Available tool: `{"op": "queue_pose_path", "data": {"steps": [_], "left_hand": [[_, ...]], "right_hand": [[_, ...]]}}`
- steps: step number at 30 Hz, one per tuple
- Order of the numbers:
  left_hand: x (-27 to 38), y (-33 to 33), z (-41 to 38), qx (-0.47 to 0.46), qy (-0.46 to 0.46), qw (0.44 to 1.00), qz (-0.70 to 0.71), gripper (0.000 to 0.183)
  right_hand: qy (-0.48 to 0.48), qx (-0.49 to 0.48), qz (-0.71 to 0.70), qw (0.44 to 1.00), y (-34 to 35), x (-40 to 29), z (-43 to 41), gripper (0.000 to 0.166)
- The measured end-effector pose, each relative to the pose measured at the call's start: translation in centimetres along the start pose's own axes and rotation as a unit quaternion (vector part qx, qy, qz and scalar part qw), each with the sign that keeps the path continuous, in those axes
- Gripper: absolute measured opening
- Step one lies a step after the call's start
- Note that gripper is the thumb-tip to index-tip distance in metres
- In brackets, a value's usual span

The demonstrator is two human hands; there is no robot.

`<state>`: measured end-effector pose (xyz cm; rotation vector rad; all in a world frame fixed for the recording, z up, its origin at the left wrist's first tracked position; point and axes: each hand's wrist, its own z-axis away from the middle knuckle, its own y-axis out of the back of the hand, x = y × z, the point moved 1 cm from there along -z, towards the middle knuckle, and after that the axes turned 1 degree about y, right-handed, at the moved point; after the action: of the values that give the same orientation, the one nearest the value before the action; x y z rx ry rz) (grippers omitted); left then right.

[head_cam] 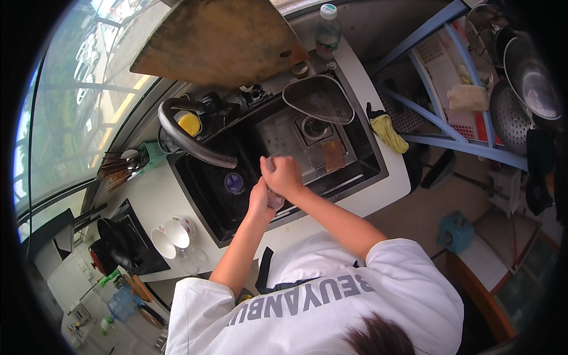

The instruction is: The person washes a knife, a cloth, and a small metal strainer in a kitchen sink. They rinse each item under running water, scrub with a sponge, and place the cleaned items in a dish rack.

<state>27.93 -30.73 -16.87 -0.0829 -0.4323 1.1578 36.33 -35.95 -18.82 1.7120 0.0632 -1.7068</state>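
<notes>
Over the near edge of a dark double-bowl sink (284,217), my two hands are closed one above the other around a bunched, greyish-pink cloth (275,202). My left hand (258,197) grips its lower part. Just above and to the right, my right hand (284,175) is clenched around the upper part. Most of the cloth is hidden by my fingers. The curved metal faucet (199,151) reaches over the left bowl, where a round purple drain piece (234,183) shows.
A metal strainer basket (319,97) and a brown scouring pad (333,155) are in the right bowl. A large cutting board (222,42) leans behind. White bowls (179,233) stand on the left counter, yellow gloves (388,133) on the right edge. A bottle (327,35) occupies the back corner.
</notes>
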Motion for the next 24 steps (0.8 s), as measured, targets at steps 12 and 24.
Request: {"op": "queue_pose_path", "data": {"steps": [12, 24], "left_hand": [[0.7, -1.4, 0.9, 0.049, -0.046, 0.998, -0.012, 0.027], [3.6, 2.2, 1.4, -0.147, -0.039, 0.974, -0.169, 0.026]], "right_hand": [[-0.039, 0.008, -0.056, 0.998, -0.6, -0.3, 0.7, 0.038], [-0.166, -0.190, -0.297, 0.921, -2.1, 6.9, -0.2, 0.038]]}}
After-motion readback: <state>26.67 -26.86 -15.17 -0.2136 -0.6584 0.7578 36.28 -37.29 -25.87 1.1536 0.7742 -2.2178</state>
